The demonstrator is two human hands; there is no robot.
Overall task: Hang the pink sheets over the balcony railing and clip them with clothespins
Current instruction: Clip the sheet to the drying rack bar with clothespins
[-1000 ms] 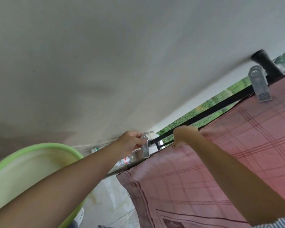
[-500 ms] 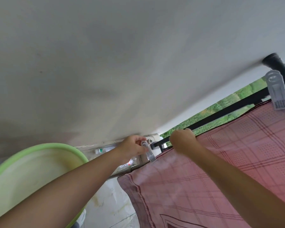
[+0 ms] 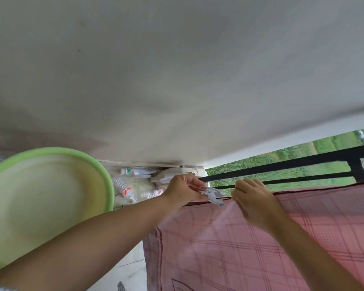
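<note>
The left hand (image 3: 183,191) pinches a grey clothespin (image 3: 213,195) at the top edge of the pink sheet (image 3: 250,248) on the black railing (image 3: 282,164). The right hand (image 3: 254,201) grips the sheet just beside. A green basin (image 3: 105,179) and plastic bottles (image 3: 128,191) lie left, behind the left arm.

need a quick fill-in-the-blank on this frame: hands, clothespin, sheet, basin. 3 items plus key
1. The left hand pinches a grey ____.
2. The right hand grips the top edge of the ____ sheet.
3. The basin at the left has a ____ rim.
4. The sheet hangs over a ____ railing.

Missing: clothespin; pink; green; black
</note>
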